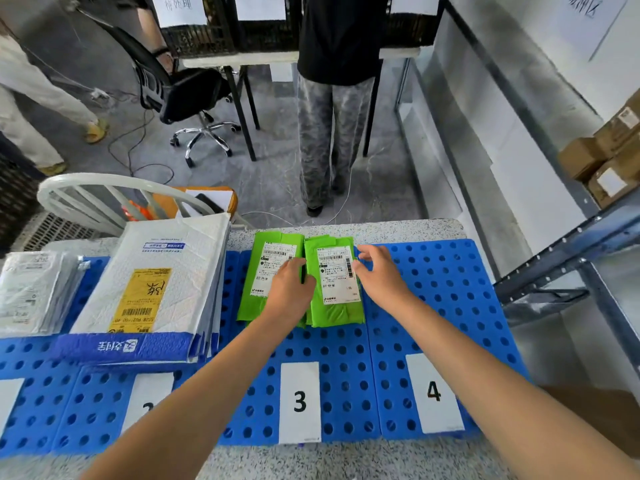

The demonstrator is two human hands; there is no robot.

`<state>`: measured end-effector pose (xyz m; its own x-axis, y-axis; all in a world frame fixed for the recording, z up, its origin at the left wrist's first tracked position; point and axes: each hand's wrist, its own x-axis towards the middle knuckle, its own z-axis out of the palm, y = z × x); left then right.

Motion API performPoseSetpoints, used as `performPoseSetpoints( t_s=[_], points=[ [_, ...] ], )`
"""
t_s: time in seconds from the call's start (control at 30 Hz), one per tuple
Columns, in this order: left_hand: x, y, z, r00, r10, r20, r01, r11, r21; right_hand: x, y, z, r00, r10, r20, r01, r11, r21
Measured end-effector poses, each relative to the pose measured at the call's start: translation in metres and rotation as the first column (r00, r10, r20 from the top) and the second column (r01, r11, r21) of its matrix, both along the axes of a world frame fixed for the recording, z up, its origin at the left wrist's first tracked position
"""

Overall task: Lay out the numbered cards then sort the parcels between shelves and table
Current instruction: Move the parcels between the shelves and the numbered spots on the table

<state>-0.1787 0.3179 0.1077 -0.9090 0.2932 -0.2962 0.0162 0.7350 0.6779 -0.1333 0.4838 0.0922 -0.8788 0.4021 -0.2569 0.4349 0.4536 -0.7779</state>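
Working over the blue mat (450,289) beneath both hands, with the white mailer stack (162,271) well to the left of my left hand (289,289), I press that hand flat, fingers together, on the left green parcel (252,306). My right hand (381,275), fingers loosely spread, touches the right green parcel (334,308) at its outer edge. Best to nudge evenly, keeping both parcels lined up beyond card 3 (300,400), which lies nearer me than my wrists.

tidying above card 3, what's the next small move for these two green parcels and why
Probably the right hand squares the right green parcel against the left green parcel: it lies slightly offset, and the left hand presses their seam.
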Motion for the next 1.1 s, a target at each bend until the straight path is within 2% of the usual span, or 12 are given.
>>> performPoseSetpoints(
  t_s=[0.17,0.3,0.43,0.57,0.77,0.87,1.0,1.1],
  points=[
    [-0.014,-0.010,0.052,0.979,-0.156,-0.130,0.153,0.988,-0.029,0.008,-0.001,0.054,0.984,0.179,-0.007,-0.176,0.971,0.162],
    [-0.020,-0.024,0.087,0.905,-0.338,-0.256,0.317,0.941,-0.123,0.014,-0.008,0.101,0.966,0.259,-0.016,-0.240,0.914,0.328],
    [-0.019,-0.043,0.111,0.878,-0.366,-0.310,0.341,0.930,-0.135,0.027,-0.022,0.130,0.959,0.271,0.077,-0.281,0.901,0.331],
    [-0.014,-0.070,0.125,0.836,-0.413,-0.360,0.384,0.911,-0.154,0.044,-0.040,0.145,0.918,0.321,0.232,-0.392,0.822,0.413],
    [0.007,-0.118,0.127,0.803,-0.491,-0.337,0.469,0.870,-0.151,0.071,-0.088,0.166,0.958,0.215,0.189,-0.278,0.860,0.429],
    [0.016,-0.127,0.130,0.757,-0.536,-0.372,0.528,0.839,-0.134,0.091,-0.112,0.170,0.968,0.182,0.172,-0.245,0.835,0.493],
    [0.033,-0.133,0.136,0.702,-0.588,-0.402,0.595,0.794,-0.123,0.132,-0.137,0.172,0.989,0.073,0.127,-0.125,0.872,0.473],
    [0.051,-0.133,0.140,0.622,-0.669,-0.408,0.683,0.718,-0.135,0.169,-0.147,0.175,0.985,-0.018,0.174,-0.069,0.876,0.478]
  ],
)
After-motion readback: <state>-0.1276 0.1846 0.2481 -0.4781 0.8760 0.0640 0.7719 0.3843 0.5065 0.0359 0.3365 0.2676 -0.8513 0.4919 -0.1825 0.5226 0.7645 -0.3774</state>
